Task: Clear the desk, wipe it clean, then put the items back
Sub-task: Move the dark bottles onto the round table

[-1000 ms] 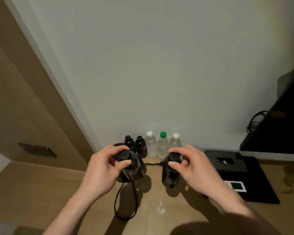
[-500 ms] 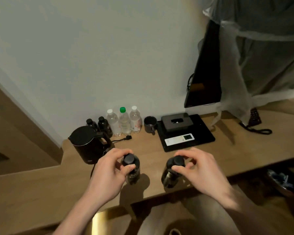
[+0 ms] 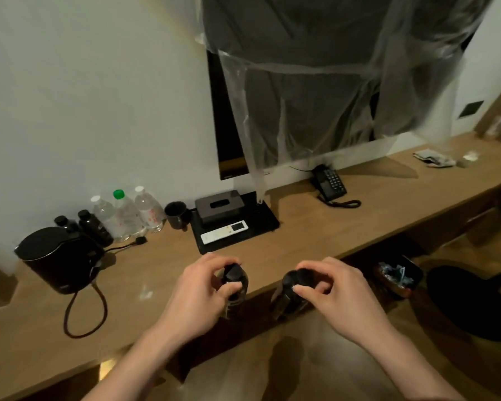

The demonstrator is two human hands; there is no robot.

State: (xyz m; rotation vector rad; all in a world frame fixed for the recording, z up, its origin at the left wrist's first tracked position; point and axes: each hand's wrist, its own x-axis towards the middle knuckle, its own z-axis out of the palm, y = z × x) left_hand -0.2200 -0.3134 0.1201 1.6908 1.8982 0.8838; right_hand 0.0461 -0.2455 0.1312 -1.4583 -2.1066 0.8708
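Note:
My left hand [image 3: 197,296] grips a small dark bottle [image 3: 237,287] by its black cap, held over the front edge of the wooden desk [image 3: 301,227]. My right hand [image 3: 339,296] pinches the cap of a second dark bottle [image 3: 292,296], which hangs tilted just past the desk edge. Both bottles are lifted off the desk. Two more dark bottles [image 3: 93,227] and three clear water bottles [image 3: 128,215] stand against the wall at the back left.
A black kettle [image 3: 58,259] with a looped cord sits at the left. A dark mug [image 3: 177,215], a black tray [image 3: 237,227] with tissue box and white remote, a phone [image 3: 330,183] and a plastic-draped TV [image 3: 315,82] stand behind. A bin [image 3: 399,279] sits under the desk.
Both hands have carried the two dark bottles back from the wall to the desk's front edge and beyond. The view has swung right and pulled away, so more of the desk shows.

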